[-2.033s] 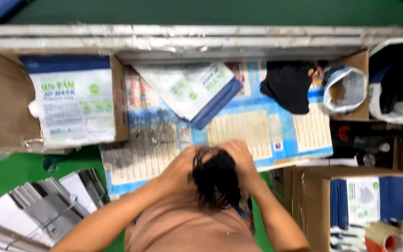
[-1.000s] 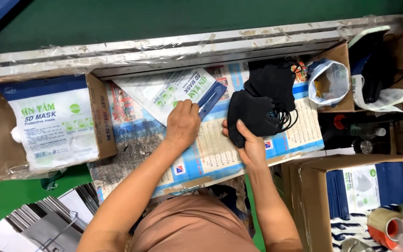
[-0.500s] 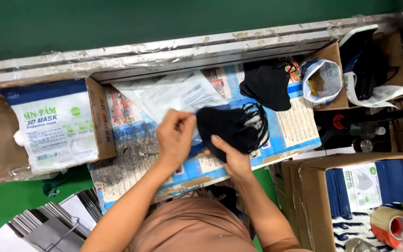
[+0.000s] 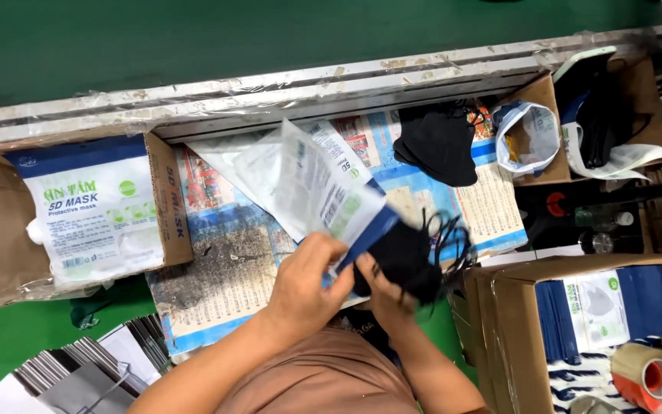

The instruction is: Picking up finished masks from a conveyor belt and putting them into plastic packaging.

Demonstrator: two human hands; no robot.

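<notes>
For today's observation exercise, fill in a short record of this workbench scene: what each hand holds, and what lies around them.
left hand: grip on a flat printed pouch, blue-edged end toward the hands
right hand: grip on a bundle of black masks at the pouch's end
behind: another pile of black masks on the paper-covered bench
left side: open carton of packed pouches
right side: carton of pouches, tape roll
</notes>
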